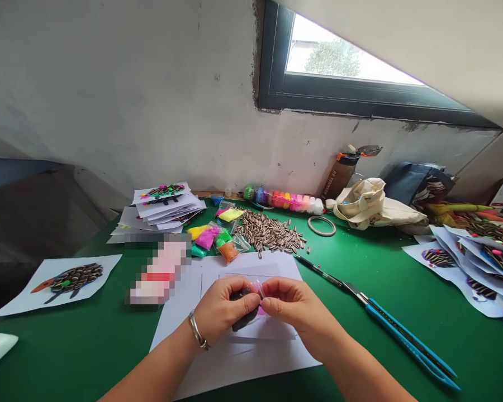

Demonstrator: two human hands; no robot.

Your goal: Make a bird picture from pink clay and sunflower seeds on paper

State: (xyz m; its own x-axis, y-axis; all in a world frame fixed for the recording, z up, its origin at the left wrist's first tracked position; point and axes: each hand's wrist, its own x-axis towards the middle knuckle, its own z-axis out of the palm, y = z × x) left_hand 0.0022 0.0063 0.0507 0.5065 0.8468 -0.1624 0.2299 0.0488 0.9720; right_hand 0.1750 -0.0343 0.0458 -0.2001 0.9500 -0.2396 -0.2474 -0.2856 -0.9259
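Both my hands meet above the white paper sheets [184,352] in front of me. My left hand [222,310] is closed around a small packet with a dark, soft-looking filling [245,319]. Thumb and fingertips of my right hand [291,307] pinch the clear, pinkish plastic edge [259,288] at the packet's top. A patch of bright pink shows just below the fingertips. Most of the packet is covered by my fingers, so I cannot tell whether it is torn. Beyond the hands lie bags of coloured clay [207,237] and a heap of striped sunflower seeds [272,230].
A blue-handled cutter or tweezers [411,340] and a black pen [318,269] lie at right, near a tape roll [322,225]. Seed-decorated pictures are stacked at left [163,209] and right [482,262]. A brown bottle [339,176] and cream bag [366,204] stand behind.
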